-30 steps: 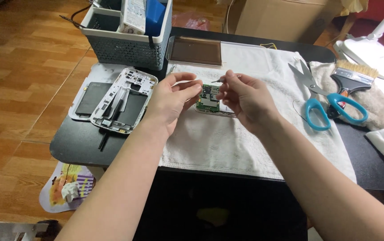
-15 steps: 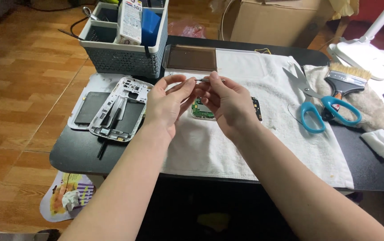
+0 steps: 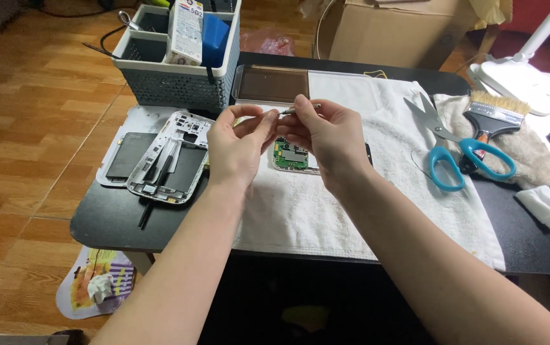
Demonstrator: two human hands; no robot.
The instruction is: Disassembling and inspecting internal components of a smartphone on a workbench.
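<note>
A: Above the white towel (image 3: 326, 211), both hands meet at mid-desk. Left hand (image 3: 236, 150): fingers curled, thumb and forefinger pinched near the tip of a thin metal tool (image 3: 300, 108). Right hand (image 3: 326, 137): closed on the same tool, gripping its shaft. What sits at the tip is too small to tell.

B: Where is the circuit board?

A: Green circuit board (image 3: 291, 155) lies flat on the towel, directly below the hands and partly hidden by the right one. Neither hand touches it.

B: Note on doing this well?

A: Judgement only: keep the pinch over the towel, so anything small that slips lands on cloth and not on the bare black desk (image 3: 115, 223) or the wood floor. Hold the hands low and close to the board. Light pressure at the tip; the right hand should steady the shaft while the left does the fine work.

B: Surroundings?

A: White phone frame (image 3: 173, 156) and dark battery (image 3: 125, 156) lie to the left, just off the towel, with a slim black stick (image 3: 153, 201) across the frame. Grey basket (image 3: 173, 83) stands behind them. Blue-handled scissors (image 3: 454, 150) and a flat brush (image 3: 492, 118) lie to the right, well apart from the hands.

B: Risk?

A: The frame sits near the left wrist; a sideways sweep could nudge it.
</note>
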